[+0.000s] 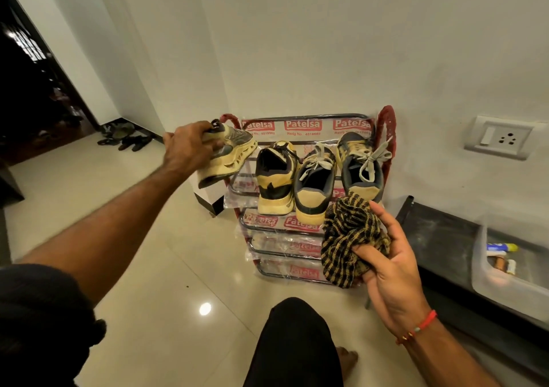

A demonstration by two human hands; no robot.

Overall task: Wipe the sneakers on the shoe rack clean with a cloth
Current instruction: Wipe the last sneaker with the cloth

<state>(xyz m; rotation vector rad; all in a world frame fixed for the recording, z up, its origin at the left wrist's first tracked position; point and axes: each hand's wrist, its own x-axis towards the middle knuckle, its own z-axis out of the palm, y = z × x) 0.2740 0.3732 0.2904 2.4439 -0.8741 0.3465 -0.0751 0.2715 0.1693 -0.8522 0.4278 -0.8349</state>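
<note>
While the left hand (pixel 190 149) grips a grey-and-yellow sneaker (pixel 228 155) lifted beside the shoe rack (pixel 386 119), the right hand (pixel 386 256) clutches the bunched checked cloth (pixel 347 238); bringing cloth onto sneaker likely comes next.

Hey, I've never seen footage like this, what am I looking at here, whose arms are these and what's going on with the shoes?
There is no robot here. One camera sits on a person's head and looks forward and down, so the arms are the wearer's own. The left hand grips a grey and yellow sneaker, lifted beside the shoe rack. The right hand holds a bunched striped cloth. Three more sneakers rest on the rack's top shelf. A clear plastic bin sits at the right.
</note>
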